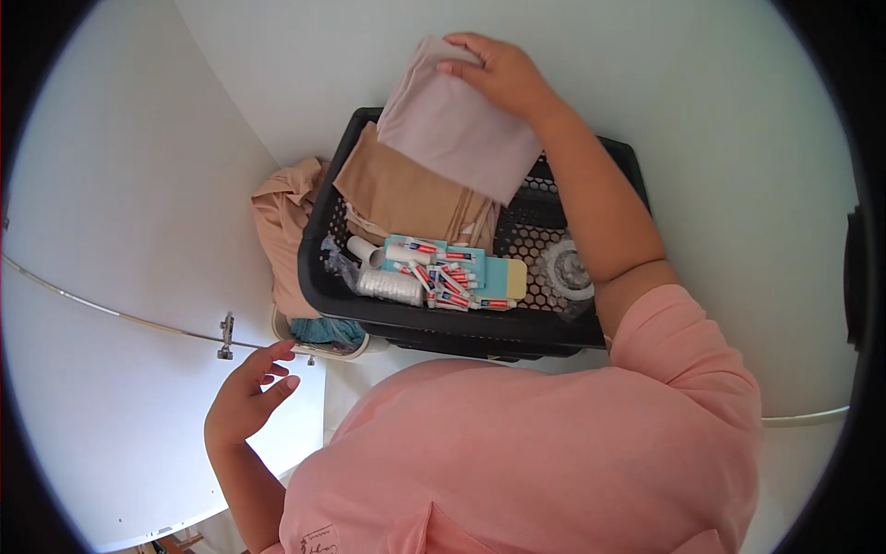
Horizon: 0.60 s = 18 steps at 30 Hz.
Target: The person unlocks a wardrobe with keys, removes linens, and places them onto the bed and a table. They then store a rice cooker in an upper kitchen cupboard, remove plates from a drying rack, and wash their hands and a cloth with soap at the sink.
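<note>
Pinches pale cloth (457, 134) by its edge in right grip (505, 81), likely preserving folds, with brown cloth (401, 175) below and left grip (245, 397) half-open, empty.

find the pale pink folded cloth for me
At the head view's top centre, the right hand holds the pale pink cloth over the back edge of the black basket, partly hiding the brown cloth.

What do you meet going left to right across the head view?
Left hand → teal cloth → folded pale pink cloth → white round item → black object at the far-right edge. Overlapping things left out.
</note>
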Each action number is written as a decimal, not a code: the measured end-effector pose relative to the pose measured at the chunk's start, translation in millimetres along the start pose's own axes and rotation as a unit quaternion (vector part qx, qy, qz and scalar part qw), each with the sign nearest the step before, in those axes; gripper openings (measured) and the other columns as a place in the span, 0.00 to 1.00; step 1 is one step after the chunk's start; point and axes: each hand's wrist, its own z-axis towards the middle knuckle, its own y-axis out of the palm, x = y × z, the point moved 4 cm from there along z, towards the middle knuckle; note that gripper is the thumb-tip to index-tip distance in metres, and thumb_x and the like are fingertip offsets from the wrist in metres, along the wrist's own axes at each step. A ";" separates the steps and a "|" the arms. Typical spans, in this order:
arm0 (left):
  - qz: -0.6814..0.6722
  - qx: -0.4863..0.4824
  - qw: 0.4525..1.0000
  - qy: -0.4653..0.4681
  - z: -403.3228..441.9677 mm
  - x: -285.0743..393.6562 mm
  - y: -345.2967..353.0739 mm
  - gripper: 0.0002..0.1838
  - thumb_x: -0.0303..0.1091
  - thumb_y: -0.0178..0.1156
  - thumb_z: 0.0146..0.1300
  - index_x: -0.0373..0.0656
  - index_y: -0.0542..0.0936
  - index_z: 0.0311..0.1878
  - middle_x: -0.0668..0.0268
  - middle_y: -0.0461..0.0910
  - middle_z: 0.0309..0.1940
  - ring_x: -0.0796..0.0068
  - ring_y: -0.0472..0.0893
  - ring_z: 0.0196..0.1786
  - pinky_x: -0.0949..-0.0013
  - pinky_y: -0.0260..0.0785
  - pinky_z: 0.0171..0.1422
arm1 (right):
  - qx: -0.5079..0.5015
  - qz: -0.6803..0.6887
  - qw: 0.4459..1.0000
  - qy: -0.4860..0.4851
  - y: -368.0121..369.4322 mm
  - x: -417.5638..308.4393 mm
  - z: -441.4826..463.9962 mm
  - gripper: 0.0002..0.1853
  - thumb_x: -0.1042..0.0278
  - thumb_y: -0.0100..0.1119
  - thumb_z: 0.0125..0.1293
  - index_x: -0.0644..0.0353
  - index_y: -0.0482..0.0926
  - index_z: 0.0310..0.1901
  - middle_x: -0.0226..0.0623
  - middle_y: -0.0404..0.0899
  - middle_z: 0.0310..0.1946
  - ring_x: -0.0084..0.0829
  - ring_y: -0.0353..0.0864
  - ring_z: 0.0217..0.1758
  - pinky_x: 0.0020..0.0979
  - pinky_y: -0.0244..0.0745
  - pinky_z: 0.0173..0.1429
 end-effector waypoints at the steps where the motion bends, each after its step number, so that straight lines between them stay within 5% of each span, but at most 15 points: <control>1: 0.000 -0.005 1.000 0.003 2.3 1.3 2.7 0.25 0.32 0.62 0.64 0.38 0.71 0.64 0.62 0.77 0.53 0.73 0.76 0.50 0.68 0.69 0.56 | 0.000 -0.005 1.000 0.004 -13.6 -3.7 5.0 0.25 0.51 0.65 0.62 0.58 0.77 0.55 0.40 0.83 0.47 0.33 0.81 0.51 0.29 0.71 0.57; 4: -0.009 -0.006 1.000 0.006 10.3 4.2 8.5 0.26 0.35 0.65 0.62 0.41 0.74 0.63 0.64 0.80 0.51 0.70 0.77 0.50 0.66 0.68 0.58 | -0.019 -0.100 0.995 0.020 -49.7 -16.3 16.8 0.24 0.51 0.65 0.61 0.57 0.80 0.53 0.42 0.83 0.49 0.33 0.81 0.54 0.29 0.72 0.58; 6: 0.004 -0.015 1.000 0.012 15.2 5.8 10.8 0.26 0.35 0.66 0.62 0.42 0.74 0.63 0.64 0.80 0.50 0.71 0.77 0.50 0.66 0.68 0.57 | 0.028 -0.140 0.989 -0.049 -69.6 -34.1 25.1 0.15 0.62 0.60 0.64 0.58 0.82 0.50 0.43 0.84 0.46 0.41 0.83 0.47 0.35 0.76 0.54; 9: 0.021 -0.031 0.999 0.039 22.1 18.8 12.6 0.24 0.31 0.63 0.64 0.38 0.72 0.63 0.62 0.78 0.52 0.73 0.77 0.50 0.68 0.70 0.57 | 0.072 -0.132 0.983 -0.110 -86.8 -48.6 23.7 0.14 0.66 0.58 0.65 0.58 0.82 0.50 0.42 0.83 0.47 0.41 0.82 0.48 0.37 0.76 0.53; 13: 0.037 0.027 0.993 0.107 51.1 38.0 7.5 0.21 0.28 0.64 0.61 0.40 0.76 0.58 0.63 0.79 0.49 0.71 0.78 0.49 0.65 0.69 0.57 | 0.077 -0.088 0.991 -0.061 -105.1 -46.2 7.8 0.14 0.60 0.62 0.61 0.57 0.84 0.45 0.43 0.85 0.42 0.43 0.82 0.46 0.34 0.76 0.52; 15: 0.056 0.078 0.984 0.150 77.8 50.2 5.6 0.19 0.24 0.61 0.60 0.40 0.78 0.56 0.60 0.79 0.48 0.67 0.79 0.49 0.65 0.69 0.57 | 0.025 -0.168 0.985 0.028 -106.4 -14.9 -9.7 0.24 0.50 0.65 0.60 0.58 0.81 0.52 0.40 0.83 0.47 0.33 0.81 0.51 0.29 0.72 0.57; 18: 0.186 0.175 0.926 0.277 120.1 76.6 -2.0 0.18 0.22 0.61 0.58 0.40 0.79 0.53 0.57 0.78 0.48 0.56 0.78 0.52 0.63 0.68 0.59 | -0.056 -0.087 0.991 0.084 -110.3 27.7 -43.0 0.24 0.52 0.66 0.60 0.55 0.80 0.55 0.38 0.82 0.46 0.34 0.79 0.51 0.32 0.72 0.58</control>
